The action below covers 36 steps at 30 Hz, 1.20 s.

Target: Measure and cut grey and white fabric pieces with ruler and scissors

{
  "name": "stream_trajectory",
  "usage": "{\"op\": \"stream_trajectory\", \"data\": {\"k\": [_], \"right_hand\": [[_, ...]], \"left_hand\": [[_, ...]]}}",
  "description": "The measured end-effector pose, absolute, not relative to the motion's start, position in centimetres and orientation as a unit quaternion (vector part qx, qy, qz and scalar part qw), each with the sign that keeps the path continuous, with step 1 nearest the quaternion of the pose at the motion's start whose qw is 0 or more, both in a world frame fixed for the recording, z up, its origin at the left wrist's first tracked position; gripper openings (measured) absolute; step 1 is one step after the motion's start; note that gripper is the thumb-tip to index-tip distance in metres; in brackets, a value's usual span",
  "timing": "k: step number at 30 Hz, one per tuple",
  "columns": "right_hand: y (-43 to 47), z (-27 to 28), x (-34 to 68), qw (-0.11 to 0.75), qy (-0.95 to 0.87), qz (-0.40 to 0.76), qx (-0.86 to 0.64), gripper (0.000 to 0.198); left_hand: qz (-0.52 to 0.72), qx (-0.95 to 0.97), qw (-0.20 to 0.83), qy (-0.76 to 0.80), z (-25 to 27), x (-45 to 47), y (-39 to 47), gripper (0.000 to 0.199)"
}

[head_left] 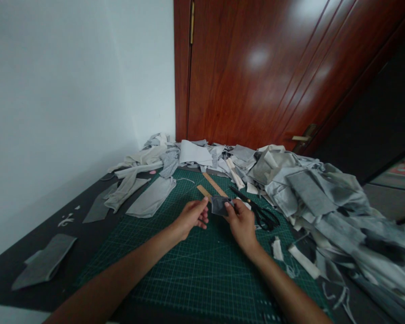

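A small piece of dark grey fabric (219, 205) is gripped by my right hand (241, 220), its thumb lying on top of the cloth. Just left of it, my left hand (193, 216) is open, thumb raised and fingers loosely curled, with nothing visible in it. Its thumb tip is close to the cloth's left edge and to a short tan strip (203, 191). A longer tan strip (214, 183), like a wooden ruler, lies behind the fabric. Black-handled scissors (265, 216) rest on the mat beyond my right hand.
Under my hands is a green gridded cutting mat (189, 270). Grey and white fabric scraps heap up at the right (310, 193) and along the back. Folded grey cloth (49, 261) lies at the left. A wall (70, 90) and wooden door (249, 76) border the table.
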State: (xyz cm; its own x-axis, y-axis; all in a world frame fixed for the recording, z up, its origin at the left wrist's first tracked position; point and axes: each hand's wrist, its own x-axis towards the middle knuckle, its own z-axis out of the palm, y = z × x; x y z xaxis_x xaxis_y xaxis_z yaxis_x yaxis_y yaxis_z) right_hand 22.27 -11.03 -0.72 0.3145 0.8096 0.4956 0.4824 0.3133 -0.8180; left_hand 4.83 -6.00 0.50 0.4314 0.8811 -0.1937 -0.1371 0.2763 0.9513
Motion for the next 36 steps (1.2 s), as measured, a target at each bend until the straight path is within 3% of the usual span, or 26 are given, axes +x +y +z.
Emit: {"op": "stream_trajectory", "data": {"k": [3,6,9,13,17,20,23,27,31,33,36], "right_hand": [[-11.7,-0.7,22.3,0.439,-0.704,-0.076,-0.553,0.024],[-12.3,-0.7,21.7,0.329,-0.794,-0.22,-0.461,0.032],[-12.7,-0.6,21.0,0.294,-0.806,-0.278,-0.432,0.031],[-13.0,-0.3,20.5,0.261,-0.809,-0.274,-0.449,0.031],[-13.3,0.1,20.3,0.287,-0.816,-0.207,-0.458,0.025],[-13.2,0.1,20.4,0.373,-0.778,-0.115,-0.492,0.036],[-12.6,-0.2,20.9,0.449,-0.717,-0.08,-0.527,0.033],[-11.6,-0.7,21.6,0.459,-0.709,-0.049,-0.533,0.037],[-11.3,-0.5,21.7,0.483,-0.683,0.009,-0.549,0.017],[-11.4,-0.2,21.6,0.513,-0.663,0.076,-0.539,0.008],[-11.6,0.4,21.5,0.567,-0.602,0.249,-0.504,0.016]], "left_hand": [[0.242,0.423,0.826,0.284,0.9,5.0,-6.6,0.067],[0.331,0.342,0.846,0.24,1.0,5.3,-7.1,0.043],[0.396,0.321,0.825,0.245,0.8,5.5,-7.1,0.031],[0.438,0.339,0.795,0.247,0.5,5.5,-6.9,0.033],[0.463,0.381,0.757,0.26,0.3,5.4,-6.8,0.04],[0.455,0.427,0.734,0.266,0.5,5.3,-6.8,0.045],[0.448,0.454,0.725,0.26,0.7,5.3,-6.9,0.048],[0.42,0.478,0.726,0.262,0.9,5.4,-7.1,0.051],[0.417,0.459,0.743,0.253,0.8,5.6,-7.2,0.051],[0.419,0.417,0.768,0.248,0.9,5.5,-7.1,0.052],[0.381,0.355,0.818,0.245,1.1,5.1,-6.7,0.052]]}}
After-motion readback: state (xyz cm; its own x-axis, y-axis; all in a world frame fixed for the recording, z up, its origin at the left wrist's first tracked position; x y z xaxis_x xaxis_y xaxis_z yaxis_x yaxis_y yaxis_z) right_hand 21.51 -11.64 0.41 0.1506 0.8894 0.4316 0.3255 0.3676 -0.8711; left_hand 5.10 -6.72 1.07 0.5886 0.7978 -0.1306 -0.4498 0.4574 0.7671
